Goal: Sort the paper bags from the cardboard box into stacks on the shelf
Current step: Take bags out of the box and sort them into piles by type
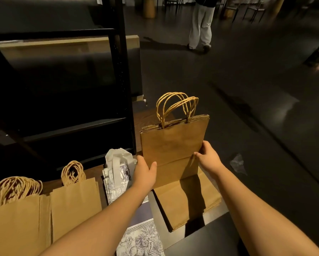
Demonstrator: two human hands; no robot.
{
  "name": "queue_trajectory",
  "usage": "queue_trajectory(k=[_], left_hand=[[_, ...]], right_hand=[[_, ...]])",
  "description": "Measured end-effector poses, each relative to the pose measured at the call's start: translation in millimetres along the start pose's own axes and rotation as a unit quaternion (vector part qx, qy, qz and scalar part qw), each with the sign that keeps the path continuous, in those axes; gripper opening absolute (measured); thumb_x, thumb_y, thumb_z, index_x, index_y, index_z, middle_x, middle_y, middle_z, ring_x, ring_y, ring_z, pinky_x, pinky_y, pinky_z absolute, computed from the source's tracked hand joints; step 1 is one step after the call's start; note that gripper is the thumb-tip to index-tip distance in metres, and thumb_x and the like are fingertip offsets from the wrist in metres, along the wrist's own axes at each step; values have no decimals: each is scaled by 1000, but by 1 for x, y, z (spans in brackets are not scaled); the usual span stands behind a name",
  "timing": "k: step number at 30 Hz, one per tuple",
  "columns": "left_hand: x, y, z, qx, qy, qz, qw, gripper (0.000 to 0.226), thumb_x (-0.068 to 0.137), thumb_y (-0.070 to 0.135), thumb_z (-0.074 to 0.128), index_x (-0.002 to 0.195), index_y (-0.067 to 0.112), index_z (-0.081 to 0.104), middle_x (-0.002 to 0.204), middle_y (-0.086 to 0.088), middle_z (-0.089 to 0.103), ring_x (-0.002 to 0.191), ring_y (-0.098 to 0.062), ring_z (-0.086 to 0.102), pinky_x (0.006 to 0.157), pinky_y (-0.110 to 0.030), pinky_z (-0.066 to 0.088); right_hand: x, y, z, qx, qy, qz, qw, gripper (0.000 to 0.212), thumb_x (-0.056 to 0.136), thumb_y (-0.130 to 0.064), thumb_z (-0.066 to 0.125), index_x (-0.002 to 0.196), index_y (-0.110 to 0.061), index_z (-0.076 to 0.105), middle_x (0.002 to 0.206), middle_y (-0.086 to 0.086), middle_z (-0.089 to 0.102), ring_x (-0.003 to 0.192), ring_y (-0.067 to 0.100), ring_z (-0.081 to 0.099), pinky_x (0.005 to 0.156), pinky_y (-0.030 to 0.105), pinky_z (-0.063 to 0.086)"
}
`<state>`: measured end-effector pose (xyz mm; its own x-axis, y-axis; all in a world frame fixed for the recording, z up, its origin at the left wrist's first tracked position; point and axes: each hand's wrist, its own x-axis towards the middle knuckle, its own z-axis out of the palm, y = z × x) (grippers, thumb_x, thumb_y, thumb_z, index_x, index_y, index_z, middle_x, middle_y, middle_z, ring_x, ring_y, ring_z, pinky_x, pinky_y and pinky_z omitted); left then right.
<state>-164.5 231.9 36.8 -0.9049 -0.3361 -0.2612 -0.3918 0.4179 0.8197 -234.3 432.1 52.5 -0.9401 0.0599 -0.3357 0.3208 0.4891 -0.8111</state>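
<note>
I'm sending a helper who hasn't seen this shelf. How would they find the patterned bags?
Start at the black shelving unit. Below it, bags lie in a row. The patterned bags sit between the brown stack and the left hand: white with bluish print and flat handles, not twisted brown ones.

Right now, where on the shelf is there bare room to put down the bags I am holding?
A bare wooden strip lies between the middle brown stack and the patterned bags. The left is crowded by the big brown stack. The held bags hide the right end.
</note>
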Motion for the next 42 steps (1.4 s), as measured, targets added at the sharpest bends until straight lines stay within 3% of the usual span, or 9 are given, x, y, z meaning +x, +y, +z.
queue_trajectory(k=[4, 7, 9, 12, 16, 21, 26, 35, 42], left_hand=[[4, 11, 0, -20, 13, 6, 1000, 46, 103, 20, 40, 139, -2, 22, 90, 6, 40, 92, -20, 48, 74, -31, 37], [5, 20, 2, -65, -3, -7, 998, 61, 104, 20, 37, 151, 2, 1, 136, -11, 42, 132, -28, 38, 95, -34, 36], [5, 24, 10, -83, -14, -41, 996, 62, 104, 20, 38, 151, 7, 0, 155, -12, 25, 138, -27, 32, 105, -34, 32], [-2, 20, 25, -70, -36, -96, 992, 38, 102, 16, 41, 133, 7, 22, 131, -12, 43, 106, -23, 45, 84, -29, 35], [-4, -9, 39, -73, -92, -184, 976, 40, 94, 11, 49, 128, 10, 27, 107, -6, 49, 86, -20, 51, 72, -30, 44], [12, -38, 44, -43, -122, -215, 968, 69, 62, 30, 58, 126, 13, 38, 106, -6, 57, 92, -27, 60, 84, -45, 56], [16, -39, 43, -3, -118, -236, 965, 93, 59, 36, 55, 144, 13, 26, 132, -12, 43, 111, -31, 52, 91, -42, 52], [20, -38, 44, 6, -165, -272, 948, 91, 62, 32, 57, 144, 9, 26, 131, -13, 30, 112, -30, 51, 92, -41, 54], [22, -36, 46, -48, -177, -274, 944, 95, 61, 27, 60, 146, 6, 24, 129, -16, 51, 110, -31, 58, 77, -31, 54]], right_hand=[[2, -11, -2, -27, 19, -44, 998, 36, 99, -22, 52, 134, -19, 46, 128, -1, 56, 116, 18, 55, 101, 41, 47], [7, -21, -13, -39, 38, -84, 995, 34, 98, -22, 52, 132, -20, 48, 123, -5, 56, 111, 13, 54, 97, 38, 48], [12, -24, -19, -53, 51, -93, 993, 35, 98, -22, 53, 132, -21, 48, 120, -8, 54, 111, 13, 53, 97, 38, 47], [15, -12, -22, -67, 56, -54, 995, 33, 97, -21, 54, 130, -23, 47, 119, -4, 57, 105, 14, 55, 91, 37, 49], [18, 19, -12, -127, 11, 49, 991, 31, 96, -18, 55, 127, -19, 49, 112, 1, 60, 89, 12, 57, 79, 32, 50], [22, 37, 7, -187, -7, 90, 978, 40, 96, -13, 56, 134, -13, 45, 125, 9, 58, 108, 23, 59, 84, 33, 50], [30, 44, 23, -210, -1, 96, 973, 43, 96, -10, 55, 138, -11, 45, 131, 11, 56, 116, 28, 57, 93, 35, 50], [40, 53, 27, -198, 2, 121, 973, 44, 94, 0, 51, 137, -11, 47, 122, 13, 58, 104, 27, 61, 81, 32, 54], [37, 54, 26, -212, -75, 164, 961, 53, 96, -8, 45, 147, -12, 30, 141, 15, 44, 126, 31, 47, 104, 43, 46]])
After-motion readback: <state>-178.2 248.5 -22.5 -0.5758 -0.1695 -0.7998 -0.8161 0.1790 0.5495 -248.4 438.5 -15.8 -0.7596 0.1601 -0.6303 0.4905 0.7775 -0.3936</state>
